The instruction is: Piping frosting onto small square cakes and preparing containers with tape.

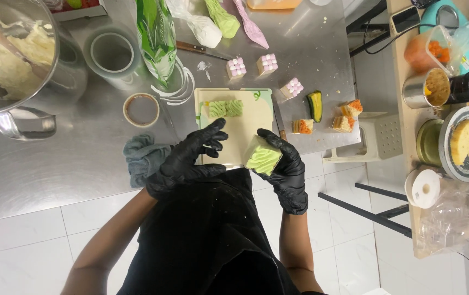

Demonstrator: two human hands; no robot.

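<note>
Now green-topped cake square (262, 155) in right hand (286, 166)

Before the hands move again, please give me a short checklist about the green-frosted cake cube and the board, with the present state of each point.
1. Right hand holds the green-frosted cake cube: ok.
2. Left hand is empty, fingers spread beside the cube: ok.
3. Cutting board has bare space in front of the green cake piece already on it: ok.
4. Green piping on the held cube is unsmeared: cannot tell.
5. Knife by the board's right edge lies apart from both hands: ok.
6. Both gloves are free of frosting: cannot tell.
</note>
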